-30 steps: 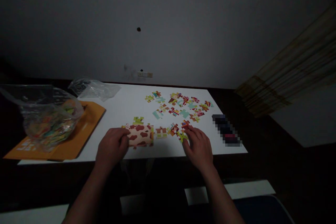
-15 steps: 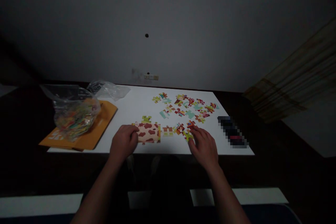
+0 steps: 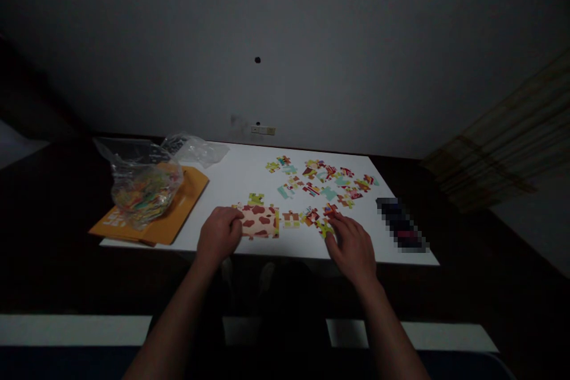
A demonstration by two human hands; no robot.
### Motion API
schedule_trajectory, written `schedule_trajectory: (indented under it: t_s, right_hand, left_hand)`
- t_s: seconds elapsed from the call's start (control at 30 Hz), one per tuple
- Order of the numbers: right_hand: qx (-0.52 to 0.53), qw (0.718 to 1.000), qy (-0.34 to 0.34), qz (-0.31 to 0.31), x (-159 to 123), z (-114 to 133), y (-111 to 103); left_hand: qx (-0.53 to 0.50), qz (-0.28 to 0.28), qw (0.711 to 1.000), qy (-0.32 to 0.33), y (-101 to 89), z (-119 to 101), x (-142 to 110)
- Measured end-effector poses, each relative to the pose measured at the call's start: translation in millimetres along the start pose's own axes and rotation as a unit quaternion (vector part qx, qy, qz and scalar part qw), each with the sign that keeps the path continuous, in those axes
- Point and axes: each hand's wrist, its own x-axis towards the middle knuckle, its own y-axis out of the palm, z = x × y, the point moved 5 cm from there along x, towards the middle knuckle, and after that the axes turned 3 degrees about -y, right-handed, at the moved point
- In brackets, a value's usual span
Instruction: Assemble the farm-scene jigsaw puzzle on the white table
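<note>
While your left hand [image 3: 219, 235] sits curled at left end of spotted puzzle section [image 3: 260, 221] on table [image 3: 303, 246] (can't tell if gripping), right hand [image 3: 354, 247] hovers kinda half-open by green piece [image 3: 324, 228].

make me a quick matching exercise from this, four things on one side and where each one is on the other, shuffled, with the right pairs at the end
Things
1. orange envelope
2. brown-spotted puzzle section
3. socket strip
4. curtain

Places
A. hanging at the right side of the view
B. low on the wall, beyond the table
C. beneath the clear bag of puzzle pieces
D. at the fingertips of the left hand

Right pairs: 1-C, 2-D, 3-B, 4-A
</note>
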Motion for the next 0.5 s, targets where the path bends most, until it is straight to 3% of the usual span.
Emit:
schedule_trajectory:
  t_s: [0.5]
  right_hand:
    - [0.001,1.000,0.007,0.009,0.0,1.6,-1.5]
  left_hand:
    - [0.008,0.008,1.000,0.001,-3.9,-4.7,0.6]
